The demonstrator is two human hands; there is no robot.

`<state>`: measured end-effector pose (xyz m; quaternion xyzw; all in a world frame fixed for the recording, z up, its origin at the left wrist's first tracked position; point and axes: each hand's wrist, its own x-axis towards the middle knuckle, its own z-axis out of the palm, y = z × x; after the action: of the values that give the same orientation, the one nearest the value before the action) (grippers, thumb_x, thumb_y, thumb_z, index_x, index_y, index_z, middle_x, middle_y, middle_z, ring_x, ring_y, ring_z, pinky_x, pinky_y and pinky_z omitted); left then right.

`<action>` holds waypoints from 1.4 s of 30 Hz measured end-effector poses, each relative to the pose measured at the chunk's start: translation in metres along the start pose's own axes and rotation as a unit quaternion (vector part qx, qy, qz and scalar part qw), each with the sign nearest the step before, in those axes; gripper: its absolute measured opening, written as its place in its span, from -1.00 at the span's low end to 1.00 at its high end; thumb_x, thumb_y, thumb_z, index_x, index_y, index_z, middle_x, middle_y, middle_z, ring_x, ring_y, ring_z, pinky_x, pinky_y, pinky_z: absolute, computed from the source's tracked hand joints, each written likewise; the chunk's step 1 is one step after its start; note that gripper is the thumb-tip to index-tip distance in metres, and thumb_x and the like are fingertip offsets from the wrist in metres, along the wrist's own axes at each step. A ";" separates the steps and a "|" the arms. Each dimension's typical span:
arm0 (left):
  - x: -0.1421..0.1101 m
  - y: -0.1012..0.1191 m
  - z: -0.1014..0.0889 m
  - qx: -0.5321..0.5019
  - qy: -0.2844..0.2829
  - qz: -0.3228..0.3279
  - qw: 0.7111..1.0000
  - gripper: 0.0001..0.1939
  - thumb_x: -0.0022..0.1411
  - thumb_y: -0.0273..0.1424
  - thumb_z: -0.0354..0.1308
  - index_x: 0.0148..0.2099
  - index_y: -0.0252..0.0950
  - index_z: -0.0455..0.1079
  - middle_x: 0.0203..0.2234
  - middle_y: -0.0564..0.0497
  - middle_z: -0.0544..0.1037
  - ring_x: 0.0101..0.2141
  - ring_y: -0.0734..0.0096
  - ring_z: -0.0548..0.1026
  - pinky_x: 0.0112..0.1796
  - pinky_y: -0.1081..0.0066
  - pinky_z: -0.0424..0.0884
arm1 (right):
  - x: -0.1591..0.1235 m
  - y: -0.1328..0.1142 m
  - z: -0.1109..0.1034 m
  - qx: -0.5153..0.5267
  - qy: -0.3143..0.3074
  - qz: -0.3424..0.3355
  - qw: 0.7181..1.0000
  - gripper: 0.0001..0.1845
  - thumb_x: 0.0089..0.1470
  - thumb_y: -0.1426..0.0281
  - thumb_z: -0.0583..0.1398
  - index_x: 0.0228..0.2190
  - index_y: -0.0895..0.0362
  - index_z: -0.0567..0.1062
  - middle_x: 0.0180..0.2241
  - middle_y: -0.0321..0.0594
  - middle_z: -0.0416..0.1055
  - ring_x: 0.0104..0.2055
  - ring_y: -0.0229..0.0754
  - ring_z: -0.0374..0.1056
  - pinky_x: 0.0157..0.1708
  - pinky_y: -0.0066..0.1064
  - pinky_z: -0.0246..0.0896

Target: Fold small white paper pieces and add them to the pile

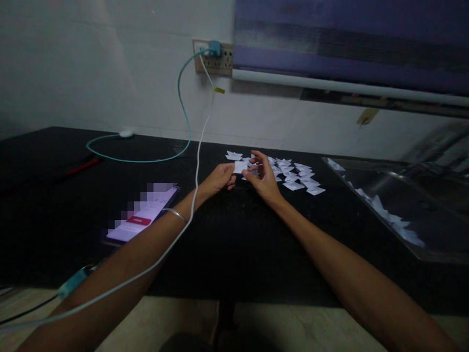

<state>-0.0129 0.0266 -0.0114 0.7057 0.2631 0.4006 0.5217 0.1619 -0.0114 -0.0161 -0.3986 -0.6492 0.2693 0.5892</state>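
Note:
A small white piece of paper (240, 167) is held up just above the black table. My left hand (223, 177) pinches its left end between thumb and curled fingers. At the right end, the thumb of my right hand (264, 178) rests on the paper, its index finger raised and its other fingers curled behind. Exactly how those right fingers grip is partly hidden. Behind and to the right of my hands lie several small folded paper boats (293, 176), spread in a cluster on the table.
A phone (141, 215) with a lit screen lies beside my left forearm. A white cable (198, 166) hangs from the wall socket (212, 57) across that arm. A teal cable (139, 161) loops over the table (220, 244). At right, a transparent sheet-like object (410, 205) has white folded papers along its edge.

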 end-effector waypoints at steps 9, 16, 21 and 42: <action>-0.002 0.000 0.002 0.001 -0.006 -0.023 1.000 -0.49 0.40 0.06 0.05 -0.37 -0.28 0.29 -0.76 0.24 0.17 -0.74 0.62 0.16 -0.65 0.55 0.17 | -0.004 -0.012 0.003 -0.157 -0.010 -0.151 0.976 -0.96 0.16 0.33 0.33 -0.29 -0.05 0.61 0.02 -0.19 0.45 0.17 0.01 0.33 0.24 0.11 0.17; -0.006 0.010 0.006 0.055 0.062 0.020 0.996 -0.75 0.45 -0.22 0.05 -0.27 -0.25 0.28 -0.60 0.15 0.36 -0.65 0.59 0.31 -0.59 0.56 0.19 | 0.002 0.002 -0.001 -0.073 0.016 -0.022 0.997 -0.82 0.16 0.21 0.28 -0.35 0.06 0.56 -0.33 -0.21 0.52 -0.27 -0.11 0.41 -0.21 -0.21 0.33; -0.008 0.008 0.007 0.150 0.073 0.095 0.981 -0.85 0.32 -0.29 0.19 -0.22 -0.28 0.41 -0.46 0.06 0.49 -0.50 0.52 0.39 -0.48 0.53 0.27 | 0.005 0.011 -0.003 -0.047 0.011 0.018 0.999 -0.69 0.07 0.07 0.31 -0.36 0.07 0.55 -0.34 -0.21 0.51 -0.29 -0.12 0.35 -0.28 -0.28 0.25; -0.008 0.012 0.004 0.073 0.053 0.024 0.996 -0.82 0.31 -0.37 0.18 -0.37 -0.28 0.38 -0.56 0.07 0.46 -0.58 0.58 0.38 -0.51 0.51 0.29 | 0.006 0.009 -0.002 0.017 0.009 0.069 0.997 -0.73 0.01 0.15 0.34 -0.39 0.07 0.49 -0.42 -0.24 0.45 -0.37 -0.17 0.35 -0.33 -0.28 0.29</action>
<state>-0.0145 0.0145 -0.0025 0.7257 0.3018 0.4294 0.4449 0.1660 -0.0018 -0.0201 -0.4349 -0.6102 0.3171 0.5814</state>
